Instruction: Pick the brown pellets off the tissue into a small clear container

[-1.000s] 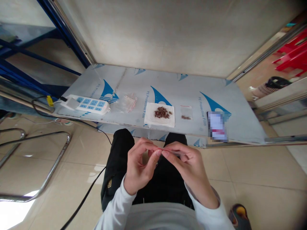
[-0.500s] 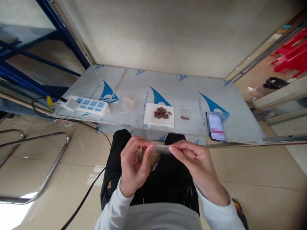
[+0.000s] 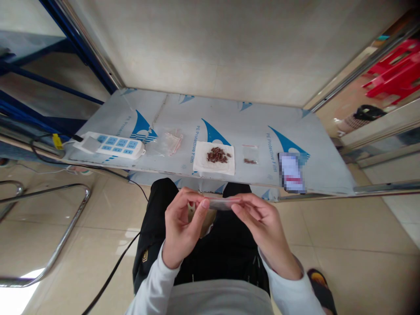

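Note:
Between my two hands, above my lap, a small clear zip bag (image 3: pixel 219 203) with a red line along its top edge is stretched out. My left hand (image 3: pixel 183 225) pinches its left end between thumb and fingers. The right end is pinched by my right hand (image 3: pixel 262 225). On the table ahead lies a white paper towel (image 3: pixel 199 165) with a pile of small brown pieces (image 3: pixel 218 155). To its right is another clear zip bag (image 3: pixel 250 153) with a few brown pieces at its bottom. Several bags in a loose stack (image 3: pixel 173 142) lie left of the towel.
A white power strip (image 3: pixel 114 145) with cables sits at the left of the film-covered table (image 3: pixel 183 111). A phone (image 3: pixel 291 173) lies near the front edge at right. A metal chair frame (image 3: pixel 74 218) stands on the floor at left; red stools (image 3: pixel 393 74) are at far right.
The view has shifted slightly, so the table appears further left. The bag's red top edge now shows more plainly between my fingers; both hands keep their pinch.

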Demonstrator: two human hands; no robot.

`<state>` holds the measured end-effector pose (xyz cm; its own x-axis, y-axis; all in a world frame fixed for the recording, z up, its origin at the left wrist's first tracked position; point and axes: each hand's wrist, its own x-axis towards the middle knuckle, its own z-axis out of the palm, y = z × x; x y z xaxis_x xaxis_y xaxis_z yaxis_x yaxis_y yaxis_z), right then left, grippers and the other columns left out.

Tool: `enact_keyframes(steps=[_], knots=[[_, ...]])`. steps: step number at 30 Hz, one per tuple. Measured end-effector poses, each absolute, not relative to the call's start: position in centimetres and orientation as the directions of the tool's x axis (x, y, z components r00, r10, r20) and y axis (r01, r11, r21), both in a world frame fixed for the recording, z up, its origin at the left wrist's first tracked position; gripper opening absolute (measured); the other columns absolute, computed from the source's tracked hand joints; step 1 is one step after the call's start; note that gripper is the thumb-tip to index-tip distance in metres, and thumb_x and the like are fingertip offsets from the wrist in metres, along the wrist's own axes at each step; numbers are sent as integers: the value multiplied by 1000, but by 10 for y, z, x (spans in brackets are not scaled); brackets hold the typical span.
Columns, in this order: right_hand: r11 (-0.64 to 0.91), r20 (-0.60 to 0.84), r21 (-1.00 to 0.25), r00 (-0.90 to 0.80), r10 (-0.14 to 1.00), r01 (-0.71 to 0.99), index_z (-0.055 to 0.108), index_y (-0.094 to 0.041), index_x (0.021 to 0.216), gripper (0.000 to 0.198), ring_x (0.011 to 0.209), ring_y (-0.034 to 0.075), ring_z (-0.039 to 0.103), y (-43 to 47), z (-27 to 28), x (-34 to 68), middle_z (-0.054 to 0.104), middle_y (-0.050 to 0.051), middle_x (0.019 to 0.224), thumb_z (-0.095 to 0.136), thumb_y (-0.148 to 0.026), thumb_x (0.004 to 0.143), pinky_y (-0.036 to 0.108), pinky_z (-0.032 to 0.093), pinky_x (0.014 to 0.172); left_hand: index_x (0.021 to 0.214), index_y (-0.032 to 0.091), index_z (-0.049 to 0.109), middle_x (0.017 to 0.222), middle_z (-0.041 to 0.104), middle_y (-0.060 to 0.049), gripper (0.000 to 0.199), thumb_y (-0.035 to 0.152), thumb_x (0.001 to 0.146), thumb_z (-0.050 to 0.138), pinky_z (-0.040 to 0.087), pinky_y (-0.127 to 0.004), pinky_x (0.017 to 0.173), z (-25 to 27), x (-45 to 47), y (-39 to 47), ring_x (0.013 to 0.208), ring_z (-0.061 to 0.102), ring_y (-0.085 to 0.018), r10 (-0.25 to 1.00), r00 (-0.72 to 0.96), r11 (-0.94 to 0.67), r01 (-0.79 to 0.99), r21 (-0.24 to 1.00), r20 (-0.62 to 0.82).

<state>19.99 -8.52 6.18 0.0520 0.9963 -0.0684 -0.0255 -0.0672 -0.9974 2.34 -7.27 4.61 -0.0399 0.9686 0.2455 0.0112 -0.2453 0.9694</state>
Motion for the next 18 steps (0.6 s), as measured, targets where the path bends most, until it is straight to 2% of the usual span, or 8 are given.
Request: enact_keyframes(steps=[3, 6, 8, 10, 12, 14, 16, 18], knots=[[-94, -103, -993, 133, 986, -73, 75, -25, 82, 8, 78, 14, 70, -74, 61, 211, 76, 0, 81, 77, -31, 78, 24, 56, 76, 93, 22, 70, 86, 61, -3, 9, 22, 90, 62, 43, -25, 69, 42, 23, -70, 79, 55, -14, 978, -25, -205, 49, 977, 207], [-82, -102, -993, 279, 955, -82, 75, -23, 85, 18, 66, 12, 68, -40, 53, 244, 75, 0, 76, 80, -35, 73, 25, 55, 68, 100, 21, 72, 85, 60, -3, 19, 30, 94, 57, 42, -25, 69, 37, 18, -64, 77, 54, -14, 986, -95, -124, 104, 987, 134], [-95, -96, -995, 373, 923, -22, 74, -20, 87, 27, 61, 12, 64, -5, 40, 273, 74, 1, 75, 82, -38, 68, 25, 54, 62, 95, 19, 72, 80, 58, -2, 23, 35, 93, 56, 41, -24, 68, 34, 14, -60, 74, 53, -13, 983, -155, -75, 126, 989, 94], [-145, -87, -984, 434, 897, 103, 73, -16, 91, 37, 63, 16, 66, 33, 23, 301, 74, 6, 79, 79, -43, 67, 30, 54, 62, 92, 18, 71, 75, 56, 0, 26, 39, 93, 57, 40, -24, 65, 31, 9, -57, 69, 51, -12, 981, -185, -35, 139, 990, 61], [-228, -46, -915, 476, 878, 332, 72, -11, 96, 44, 69, 21, 68, 67, 7, 322, 75, 11, 82, 73, -46, 70, 35, 55, 66, 92, 18, 71, 69, 53, 2, 27, 41, 93, 56, 39, -23, 61, 26, 3, -56, 64, 48, -11, 979, -198, -15, 151, 988, 45], [-263, -1, -862, 519, 855, 432, 70, -7, 102, 50, 80, 26, 69, 88, -4, 336, 74, 17, 92, 75, -42, 67, 42, 54, 76, 95, 18, 71, 68, 53, 2, 29, 42, 93, 55, 39, -23, 59, 19, -3, -54, 63, 50, -11, 976, -210, -17, 188, 982, 57], [-264, 102, -798, 552, 828, 543, 67, -6, 109, 54, 90, 30, 67, 95, -8, 343, 71, 22, 106, 75, -37, 66, 47, 50, 86, 96, 17, 71, 70, 58, 0, 30, 42, 92, 55, 40, -23, 59, 9, -11, -46, 65, 53, -12, 969, -227, -28, 276, 961, 94], [-229, 249, -698, 529, 811, 678, 65, -8, 116, 53, 93, 30, 66, 89, -9, 342, 68, 22, 116, 69, -37, 71, 49, 48, 90, 97, 17, 72, 74, 63, -2, 30, 42, 91, 56, 43, -24, 61, -1, -17, -29, 65, 57, -13, 959, -243, -34, 413, 910, 146]])
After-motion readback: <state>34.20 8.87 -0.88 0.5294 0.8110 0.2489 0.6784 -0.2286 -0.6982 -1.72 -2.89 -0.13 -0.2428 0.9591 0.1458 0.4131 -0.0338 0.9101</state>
